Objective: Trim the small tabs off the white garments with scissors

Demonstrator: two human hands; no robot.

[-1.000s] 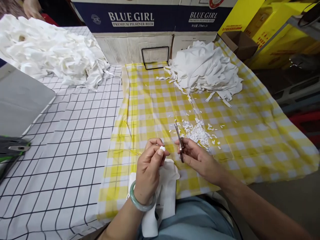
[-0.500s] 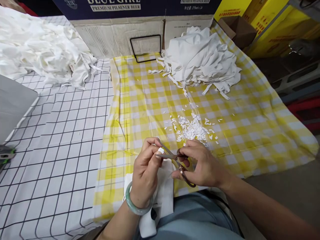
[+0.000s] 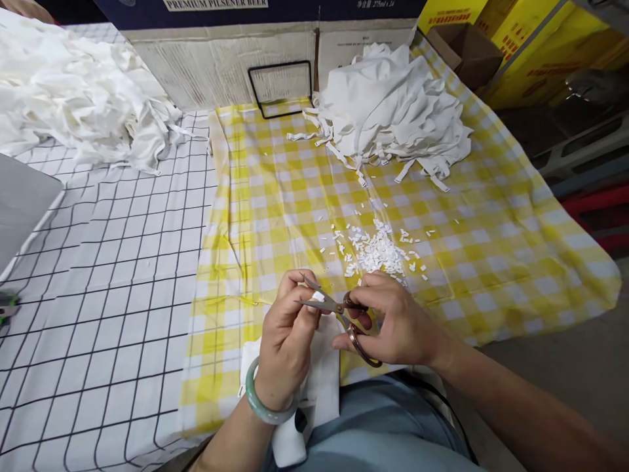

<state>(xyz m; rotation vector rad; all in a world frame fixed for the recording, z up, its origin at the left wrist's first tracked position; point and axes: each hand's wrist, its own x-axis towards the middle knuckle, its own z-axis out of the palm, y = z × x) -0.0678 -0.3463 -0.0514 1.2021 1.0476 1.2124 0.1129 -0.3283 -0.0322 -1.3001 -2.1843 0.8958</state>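
Note:
My left hand (image 3: pixel 287 334), with a green bangle on the wrist, pinches the end of a white cloth piece (image 3: pixel 322 373) that hangs down over the table edge onto my lap. My right hand (image 3: pixel 393 324) grips a pair of bronze-handled scissors (image 3: pixel 339 311). Their blades are parted around the small white tip held between my left fingers. Just beyond my hands lies a heap of small white snippets (image 3: pixel 376 252) on the yellow checked tablecloth (image 3: pixel 491 249).
A pile of white cloth strips (image 3: pixel 393 111) sits at the back of the yellow cloth. Another white pile (image 3: pixel 73 111) lies on the black-grid cloth (image 3: pixel 98 275) at left. Cardboard boxes (image 3: pixel 221 65) and a small black frame (image 3: pixel 281 88) stand behind. Yellow boxes (image 3: pixel 540 52) are at right.
My right hand swung the scissors from pointing upward to lying sideways, blades now parted at the cloth tip in my left fingers. My view has tilted slightly downward.

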